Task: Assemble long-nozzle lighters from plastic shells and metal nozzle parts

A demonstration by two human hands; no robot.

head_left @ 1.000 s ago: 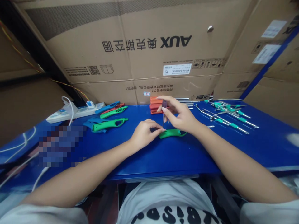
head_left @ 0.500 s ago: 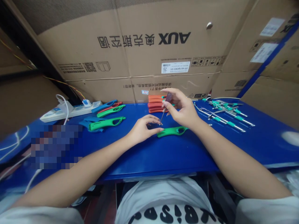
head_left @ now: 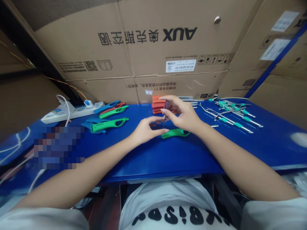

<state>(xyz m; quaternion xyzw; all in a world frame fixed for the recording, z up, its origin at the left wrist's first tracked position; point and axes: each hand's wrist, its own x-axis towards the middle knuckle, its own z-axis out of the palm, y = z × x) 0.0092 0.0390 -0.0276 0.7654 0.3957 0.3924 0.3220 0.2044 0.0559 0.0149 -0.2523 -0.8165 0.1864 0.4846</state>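
A: Where's our green plastic handle shell with the looped end (head_left: 171, 134)?
B: On the blue tabletop (head_left: 165, 163), nearer its front edge than our fingertips, long axis roughly parallel to that edge.
A: Hands?
B: Our right hand (head_left: 183, 113) grips a slim purple-handled screwdriver (head_left: 167, 104), shaft down. Our left hand (head_left: 146, 130) has thumb and forefinger parted around the shaft; can't tell if they touch it.
A: Nearer hand?
B: Left; thumb's just beside the shell's left end.
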